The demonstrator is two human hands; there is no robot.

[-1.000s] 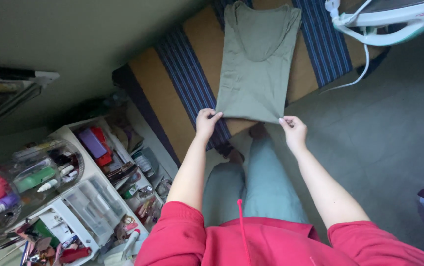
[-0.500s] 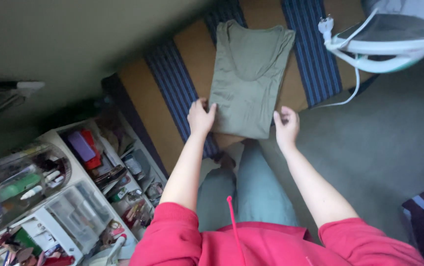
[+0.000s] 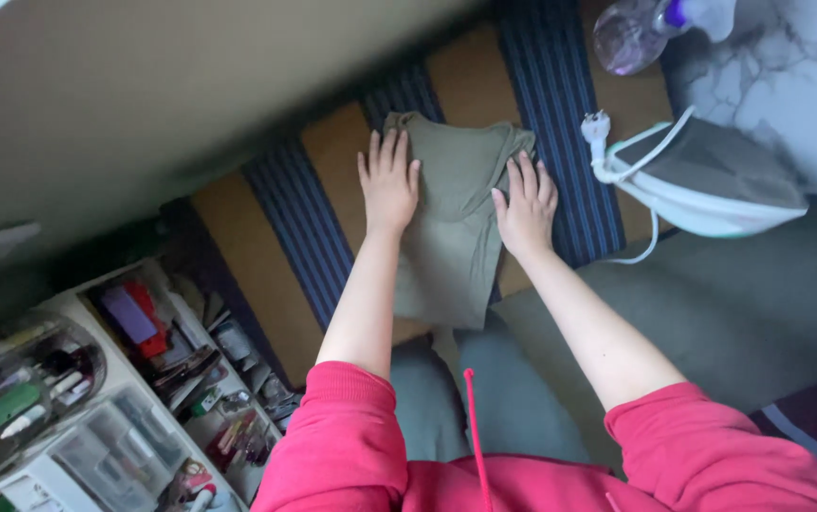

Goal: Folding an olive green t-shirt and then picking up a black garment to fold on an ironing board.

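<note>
Far left of hands: white organizer point(image 3: 133, 379) w/ small compartments, misc clutter inside. Left hand point(image 3: 388, 183) flat, fingers spread, palm down on left part of folded olive-green shirt point(image 3: 451, 237). Shirt lies under & between both hands on striped blue/tan cloth point(image 3: 313, 228). Right hand point(image 3: 524, 204) also flat & spread, pressing shirt's right edge; neither hand grips anything. Right of right hand: white iron point(image 3: 712, 180) w/ cord & plug, near but apart. Beyond it, clear spray bottle point(image 3: 636, 33).

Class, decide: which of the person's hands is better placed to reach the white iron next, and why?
Probably the right hand: it lies flat on the olive-green folded cloth top on the side nearest the white iron; the left hand presses the far side.
</note>
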